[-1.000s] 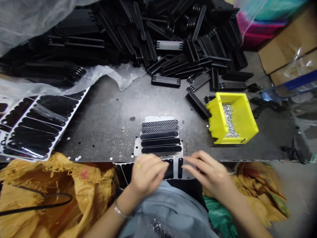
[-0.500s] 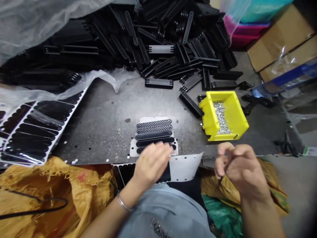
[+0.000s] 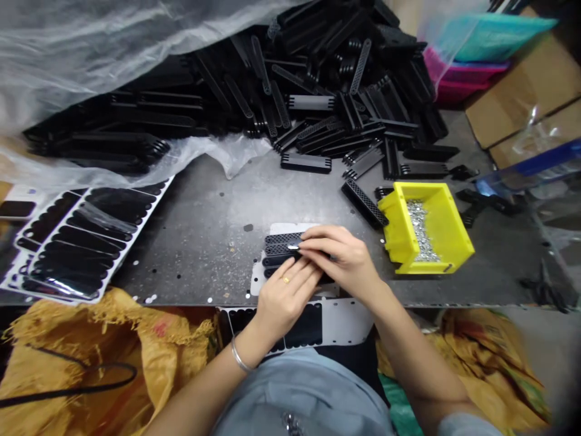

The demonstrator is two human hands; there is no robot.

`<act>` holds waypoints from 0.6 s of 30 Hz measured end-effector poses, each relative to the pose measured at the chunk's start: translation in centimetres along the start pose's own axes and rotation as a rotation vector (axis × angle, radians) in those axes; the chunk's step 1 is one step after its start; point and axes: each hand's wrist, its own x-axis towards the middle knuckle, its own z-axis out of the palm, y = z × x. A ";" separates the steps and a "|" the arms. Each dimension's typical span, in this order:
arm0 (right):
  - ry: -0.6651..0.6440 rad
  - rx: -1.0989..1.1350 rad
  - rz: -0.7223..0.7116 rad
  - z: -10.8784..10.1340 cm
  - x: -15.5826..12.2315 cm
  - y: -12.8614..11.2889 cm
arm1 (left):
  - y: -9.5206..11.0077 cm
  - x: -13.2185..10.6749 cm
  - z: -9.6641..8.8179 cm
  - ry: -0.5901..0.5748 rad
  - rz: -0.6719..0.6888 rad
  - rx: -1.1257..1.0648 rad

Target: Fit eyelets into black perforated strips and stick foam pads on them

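My right hand (image 3: 342, 257): fingers (image 3: 320, 241) nearly shut on silver bit (image 3: 294, 247) (rivet?) over black strips (image 3: 276, 249); left hand (image 3: 285, 306) half-curled against strips, hold unclear.

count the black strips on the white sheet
4 show on the white backing sheet, two mesh strips at the top, two solid strips below, partly under the left hand and right hand; more may be hidden.

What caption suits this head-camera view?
Left hand and right hand meet over black perforated strips on a metal table, beside a yellow bin of small metal parts.
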 end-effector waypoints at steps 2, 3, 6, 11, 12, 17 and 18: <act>-0.102 0.019 -0.063 1.8 1.2 0.4 | -0.2 -0.3 -1.2 0.104 -0.031 -0.031; -0.133 0.014 -0.084 2.5 1.6 0.6 | -0.5 -0.4 -1.9 0.144 -0.104 -0.026; -0.189 -0.019 -0.104 3.4 2.0 0.6 | -2.6 -0.6 -4.0 0.172 -0.517 0.001; -0.232 -0.035 -0.070 3.2 2.0 0.3 | -6.0 -0.4 -4.3 -0.030 -0.834 -0.218; -0.226 -0.042 -0.069 3.3 2.1 0.2 | -6.3 -0.2 -4.0 -0.046 -0.846 -0.239; -0.228 -0.097 -0.065 3.2 2.0 0.1 | -6.5 0.7 -2.9 -0.060 -0.905 -0.245; -0.236 -0.097 -0.057 2.7 1.9 0.2 | -6.6 0.8 -2.9 -0.067 -0.911 -0.254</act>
